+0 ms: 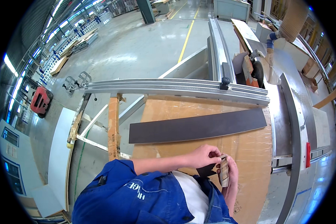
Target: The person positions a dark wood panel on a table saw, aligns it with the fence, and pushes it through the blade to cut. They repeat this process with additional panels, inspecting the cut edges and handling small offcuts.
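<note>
Cardboard [246, 149] taped over with clear film covers the worktop in front of me, and a long dark strip [198, 127] lies across it from left to right, just near of the grey metal fence rail [175, 87] that marks the far edge. A black knob [224, 81] sits on that rail. Right of the cardboard runs a bare steel bed [283, 123] with a curved rail and a red tab [308, 154] near its right edge; far right, a saw guard and a ribbed dust hose [293, 18] stand over it.

My left hand [205, 155] is pinched on the top of a small wood-edged piece [224, 171] with a dark face, held close to my chest over the near part of the cardboard. My right hand [232, 179] cups the same piece from the right, fingers pressed together along its edge.

Left of the worktop the cardboard ends at a taped edge above open frame bars, and the grey polished floor [138, 48] spreads wide to the far side, with a yellow line, stacked boards [76, 44] and a red pallet truck [40, 100] well apart on the left
</note>
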Demonstrator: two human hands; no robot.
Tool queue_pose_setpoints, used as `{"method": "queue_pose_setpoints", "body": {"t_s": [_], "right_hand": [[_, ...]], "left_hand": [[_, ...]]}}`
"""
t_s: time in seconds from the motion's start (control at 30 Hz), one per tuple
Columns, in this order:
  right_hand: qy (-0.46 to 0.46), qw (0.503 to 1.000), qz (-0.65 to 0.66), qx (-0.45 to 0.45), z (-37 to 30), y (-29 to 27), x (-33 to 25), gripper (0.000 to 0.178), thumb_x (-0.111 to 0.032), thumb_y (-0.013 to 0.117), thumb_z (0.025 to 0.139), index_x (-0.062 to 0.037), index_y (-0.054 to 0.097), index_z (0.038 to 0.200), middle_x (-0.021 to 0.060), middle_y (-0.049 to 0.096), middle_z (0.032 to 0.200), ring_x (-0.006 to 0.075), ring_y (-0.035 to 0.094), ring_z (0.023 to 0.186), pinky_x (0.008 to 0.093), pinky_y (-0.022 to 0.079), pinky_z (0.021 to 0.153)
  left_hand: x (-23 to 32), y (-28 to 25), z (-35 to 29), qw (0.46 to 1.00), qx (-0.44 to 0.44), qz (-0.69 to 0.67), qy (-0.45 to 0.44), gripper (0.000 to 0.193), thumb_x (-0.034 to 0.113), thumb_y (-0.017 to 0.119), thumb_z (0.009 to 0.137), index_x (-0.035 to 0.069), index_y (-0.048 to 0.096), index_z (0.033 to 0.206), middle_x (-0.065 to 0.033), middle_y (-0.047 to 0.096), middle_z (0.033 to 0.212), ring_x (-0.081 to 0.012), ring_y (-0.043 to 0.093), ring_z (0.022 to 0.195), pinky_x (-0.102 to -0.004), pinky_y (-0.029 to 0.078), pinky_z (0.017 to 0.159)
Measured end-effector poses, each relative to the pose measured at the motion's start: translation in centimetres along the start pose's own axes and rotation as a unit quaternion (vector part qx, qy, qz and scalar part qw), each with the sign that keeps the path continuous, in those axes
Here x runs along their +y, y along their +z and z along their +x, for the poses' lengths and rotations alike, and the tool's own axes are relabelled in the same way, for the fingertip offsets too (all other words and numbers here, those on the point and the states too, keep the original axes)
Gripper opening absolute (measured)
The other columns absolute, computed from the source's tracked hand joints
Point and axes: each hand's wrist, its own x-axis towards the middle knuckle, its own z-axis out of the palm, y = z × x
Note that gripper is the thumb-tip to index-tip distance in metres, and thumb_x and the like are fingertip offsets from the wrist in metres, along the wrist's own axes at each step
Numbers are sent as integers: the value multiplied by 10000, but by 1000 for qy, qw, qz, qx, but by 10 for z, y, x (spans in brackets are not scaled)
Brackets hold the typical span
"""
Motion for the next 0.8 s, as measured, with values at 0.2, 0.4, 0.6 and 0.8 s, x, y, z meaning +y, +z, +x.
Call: {"method": "queue_pose_setpoints", "body": {"t_s": [0.2, 0.4, 0.6, 0.8], "right_hand": [[-19, 992, -124, -20, -3, -13, -15, 258, -181, 687, 955, 20, 711, 1116, 68, 719, 874, 130, 670, 716, 268, 543, 636], [49, 944, -320, -68, -13, 7, -32, 245, -144, 775, 884, 53, 759, 1028, 97, 748, 874, 122, 682, 756, 274, 558, 689], [61, 895, -431, -101, -9, 12, -34, 309, -180, 805, 851, 70, 761, 1028, 124, 765, 852, 128, 703, 753, 275, 564, 696], [7, 854, -510, -98, -5, 20, -34, 354, -230, 833, 825, 36, 768, 1049, 135, 775, 857, 179, 743, 803, 308, 584, 736]], "left_hand": [[2, -15, -1, 987, -90, 125, 39, 277, 229, 725, 923, -11, 692, 1057, -135, 697, 910, -232, 681, 855, -364, 549, 766], [21, -19, -5, 914, -161, 364, 78, 237, 257, 728, 890, 46, 703, 997, -138, 660, 958, -347, 669, 916, -454, 538, 766], [21, -11, -1, 869, -207, 447, 55, 267, 270, 760, 848, 51, 708, 991, -139, 673, 966, -351, 662, 982, -480, 543, 813], [8, -3, 1, 867, -173, 463, 61, 311, 239, 776, 816, 51, 720, 1057, -183, 693, 989, -367, 659, 1026, -449, 534, 883]]}}
